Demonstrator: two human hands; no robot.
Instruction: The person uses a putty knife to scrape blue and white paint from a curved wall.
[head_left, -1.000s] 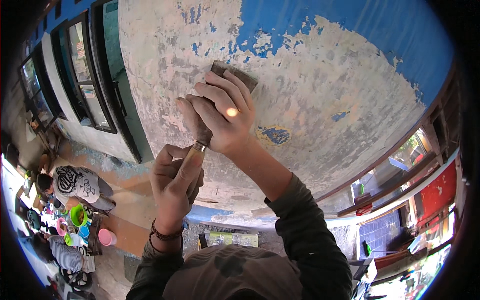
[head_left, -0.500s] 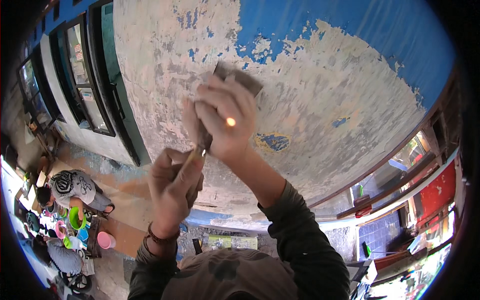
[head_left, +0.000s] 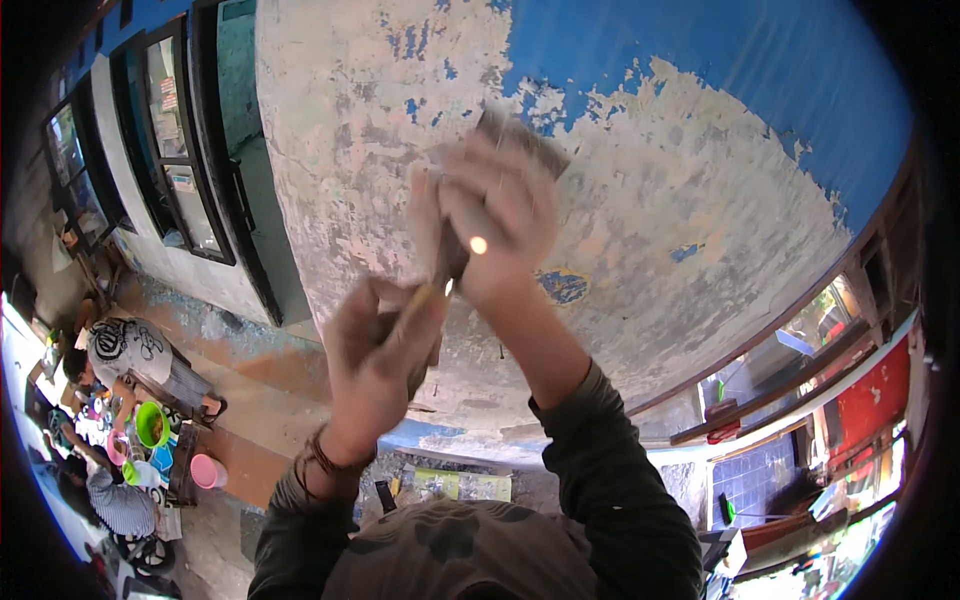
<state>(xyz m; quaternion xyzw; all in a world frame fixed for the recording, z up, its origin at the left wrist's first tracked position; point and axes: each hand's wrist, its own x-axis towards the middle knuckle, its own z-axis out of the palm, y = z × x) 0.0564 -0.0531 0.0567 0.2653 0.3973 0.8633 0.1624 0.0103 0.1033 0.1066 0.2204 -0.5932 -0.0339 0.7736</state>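
Both my hands grip a paint scraper [head_left: 528, 143], blurred by motion, in front of the old wall [head_left: 640, 250]. My right hand [head_left: 505, 215] is wrapped round it just below the wide grey blade, hiding much of the tool. Lower down, my left hand [head_left: 380, 350] is closed on the end of its handle, where a yellowish bit shows by the thumb. The blade is tilted and lies over the bare, mottled plaster near the ragged edge of the blue paint [head_left: 620, 60]. Whether the blade touches the wall I cannot tell.
At the left are a doorway [head_left: 240, 160] and windows with dark frames [head_left: 185, 150]. Lower left, a person in a patterned shirt [head_left: 130, 345] bends over a green basin [head_left: 152, 425], beside another in stripes [head_left: 120, 505]. A pink bucket [head_left: 208, 471] stands near them.
My hands and the scraper have shifted to the right along the wall, the blade a little higher. Both hands keep their grip. The person in the patterned shirt has moved an arm.
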